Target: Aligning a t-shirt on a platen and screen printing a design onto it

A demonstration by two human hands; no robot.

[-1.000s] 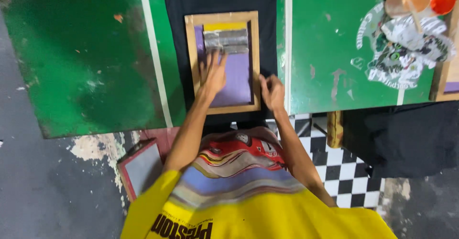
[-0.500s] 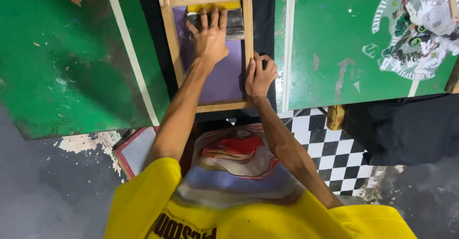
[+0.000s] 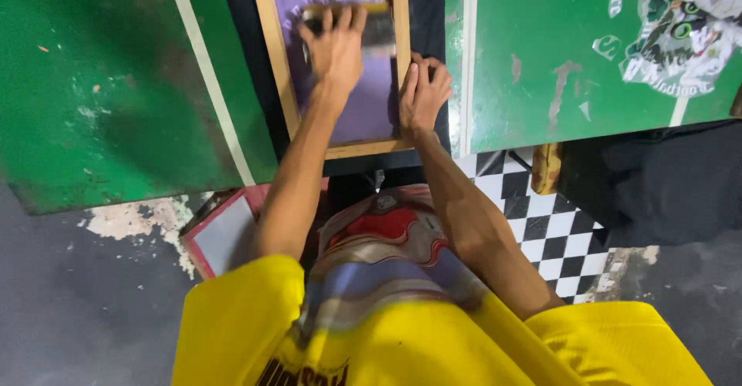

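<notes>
We see a green table (image 3: pixel 100 100) on the left w/ a pale stripe (image 3: pixel 209 77) running down it, paint worn and scuffed. Right of centre, another green table (image 3: pixel 541 54) w/ a white stripe; a crumpled printed cloth (image 3: pixel 672 30) lies at its top right corner. Below: black-and-white checkered floor (image 3: pixel 556 239), a red-framed panel (image 3: pixel 224 235) leaning by grey concrete floor (image 3: pixel 77 309), and dark fabric (image 3: pixel 657 185) hanging off the right table.
</notes>
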